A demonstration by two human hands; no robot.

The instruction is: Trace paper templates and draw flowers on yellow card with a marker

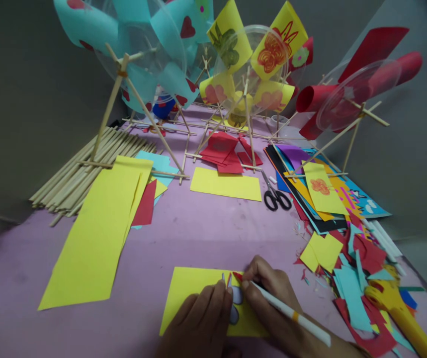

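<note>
My right hand (271, 293) grips a white felt-tip marker (295, 317) with an orange band. Its red tip touches a yellow sheet of paper (178, 288) at the near edge of the table. My left hand (200, 318) lies on the same sheet, fingers stretched out and pressing it down. Between the hands, rounded greyish-purple shapes (237, 295) show on the sheet, partly hidden by my left fingers; I cannot tell whether they are holes or drawn. Short red marks appear beside the marker tip.
Long yellow strips (90, 248) and bundled wooden sticks (82, 174) lie left. Black-handled scissors (275, 196) and a yellow strip (224, 184) lie beyond. Paper scraps (353, 291) and a yellow tool (395, 308) are right. Paper pinwheels on stick stands (246, 99) line the back.
</note>
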